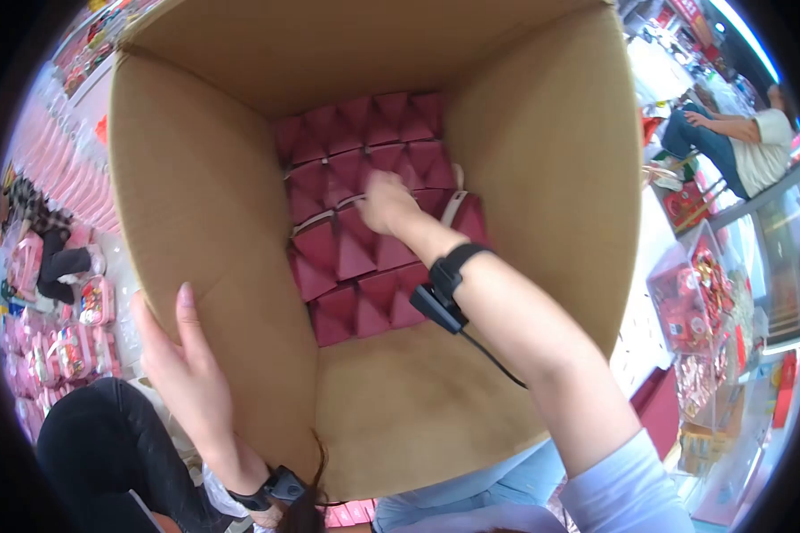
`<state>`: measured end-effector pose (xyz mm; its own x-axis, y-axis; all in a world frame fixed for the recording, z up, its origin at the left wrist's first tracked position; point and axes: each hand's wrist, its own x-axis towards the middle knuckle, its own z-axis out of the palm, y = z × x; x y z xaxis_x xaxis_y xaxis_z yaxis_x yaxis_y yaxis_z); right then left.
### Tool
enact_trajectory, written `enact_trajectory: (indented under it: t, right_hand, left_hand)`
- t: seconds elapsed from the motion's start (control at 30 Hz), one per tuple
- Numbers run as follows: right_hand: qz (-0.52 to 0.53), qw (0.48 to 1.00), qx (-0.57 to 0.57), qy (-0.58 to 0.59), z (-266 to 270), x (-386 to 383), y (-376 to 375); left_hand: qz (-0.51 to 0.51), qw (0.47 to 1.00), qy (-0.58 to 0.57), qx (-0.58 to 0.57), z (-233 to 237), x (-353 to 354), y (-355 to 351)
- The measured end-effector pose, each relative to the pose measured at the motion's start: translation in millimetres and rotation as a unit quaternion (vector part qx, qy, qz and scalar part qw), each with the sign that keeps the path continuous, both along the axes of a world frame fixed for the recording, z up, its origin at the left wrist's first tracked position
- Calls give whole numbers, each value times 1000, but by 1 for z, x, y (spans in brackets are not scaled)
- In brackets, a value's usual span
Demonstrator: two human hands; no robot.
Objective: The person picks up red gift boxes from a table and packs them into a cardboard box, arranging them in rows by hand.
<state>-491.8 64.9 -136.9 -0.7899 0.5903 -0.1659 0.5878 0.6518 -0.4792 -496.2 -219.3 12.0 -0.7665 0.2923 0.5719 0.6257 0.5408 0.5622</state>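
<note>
Cardboard box: maroon triangular-faceted packages lie in rows at its bottom. Right hand inside the box, over the middle rows, blurred; cannot tell whether it grips one. Left hand grips the box's left rim between thumb and fingers.

Carton: brown cardboard, matt, smooth walls. Red packages, centre: smooth, low-sheen facets; material indeterminate. Bin, 3 o'clock: clear, glossy plastic. Sleeve, between 4 and 5 o'clock: matt cloth.
</note>
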Motion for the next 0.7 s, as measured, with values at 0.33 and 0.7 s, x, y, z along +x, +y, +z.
enact_trajectory:
  t: [0.33,0.7]
  right_hand:
    - [243,940,-202,-128,348,213,10]
    - [-543,815,45,196,63,392,291]
  left_hand:
    - [-51,998,-20,33,-11,-8,-8]
    - [-9,999,7,-31,-49,-52,-41]
